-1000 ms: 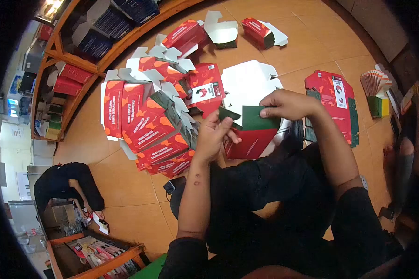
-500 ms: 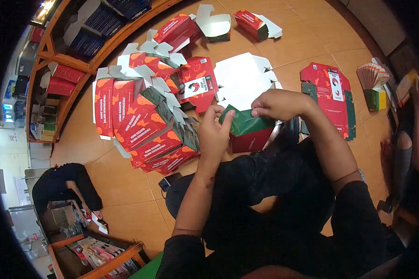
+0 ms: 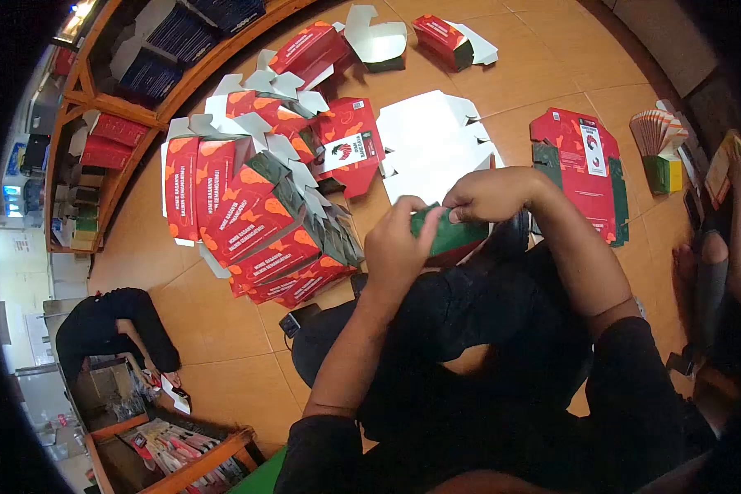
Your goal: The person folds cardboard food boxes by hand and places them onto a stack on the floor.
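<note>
A partly folded cardboard box [image 3: 457, 238] with a green panel is between my two hands, above my lap. My left hand [image 3: 399, 251] grips its left side, thumb on the green panel. On the top edge, my right hand [image 3: 492, 196] pinches the card with thumb and bent fingers. Much of the box is hidden by my hands and knee. Just beyond it lies a white unfolded box blank [image 3: 428, 136], inner side up. A flat red and green blank [image 3: 584, 177] rests on the floor to the right.
Folded red boxes [image 3: 247, 222] are piled on the left. More boxes [image 3: 376, 41] stand at the far side. A wooden shelf [image 3: 181, 99] curves along the left. Another person [image 3: 119, 333] bends over at lower left. A stack of cartons [image 3: 660, 148] stands at right.
Both hands have come closer together on the box. My left hand has moved right, and the green panel has turned and shows less. The red side below it is mostly covered.
</note>
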